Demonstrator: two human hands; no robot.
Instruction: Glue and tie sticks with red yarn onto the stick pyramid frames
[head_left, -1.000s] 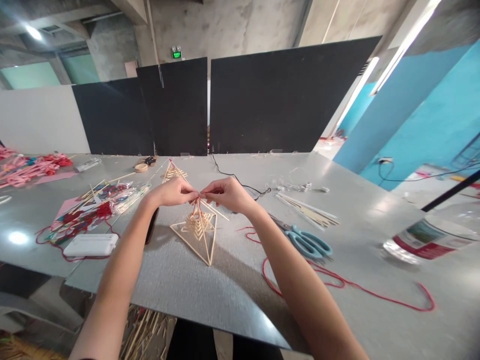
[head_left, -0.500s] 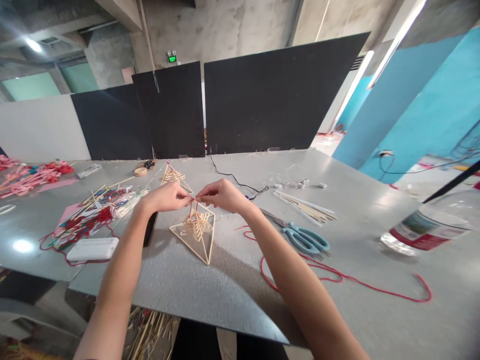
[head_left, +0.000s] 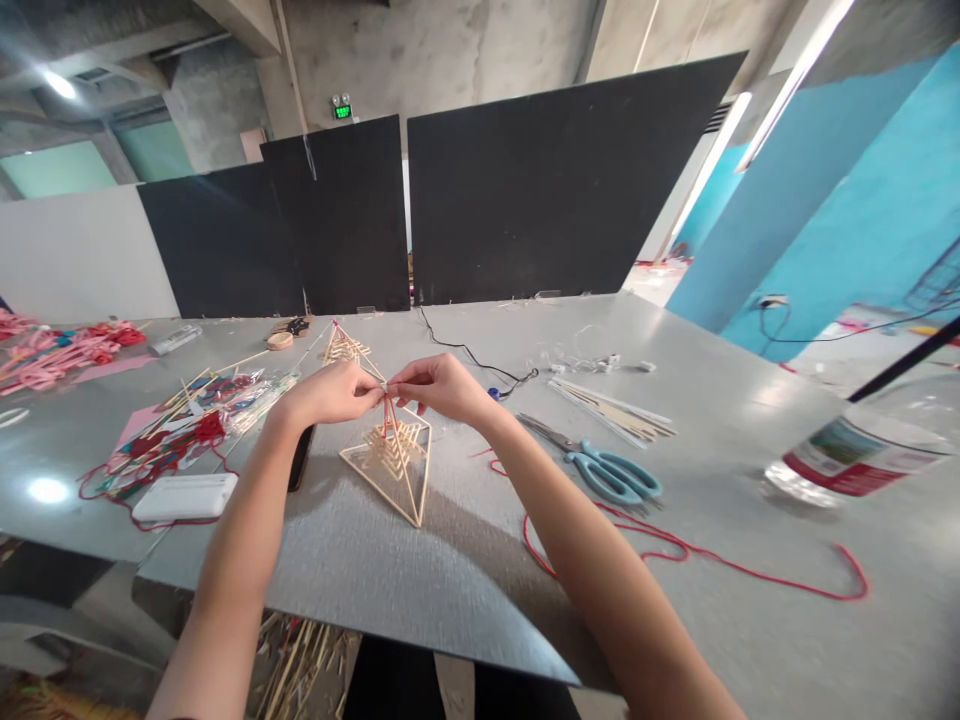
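A pyramid-shaped frame of thin wooden sticks (head_left: 422, 478) stands on the grey table, with smaller stick layers inside it. Red string (head_left: 387, 418) hangs down inside from its peak. At that peak, my left hand (head_left: 337, 391) pinches the red string between thumb and fingertips. Close against it, my right hand (head_left: 442, 386) is also closed in a pinch on the string. The fingers hide the peak and any knot there. Behind my left hand is a second stick pyramid (head_left: 345, 346), partly covered.
Blue-handled scissors (head_left: 611, 472) and a long red string (head_left: 757, 573) lie on the right, near a plastic bottle (head_left: 840, 460). Loose sticks (head_left: 611, 410) lie behind the scissors. To the left are a white box (head_left: 184, 497), a dark phone (head_left: 301, 460) and a craft pile (head_left: 202, 430).
My fingertips have drawn closer together at the peak, and the red string below them hangs in a narrower loop. The pyramid stays in place.
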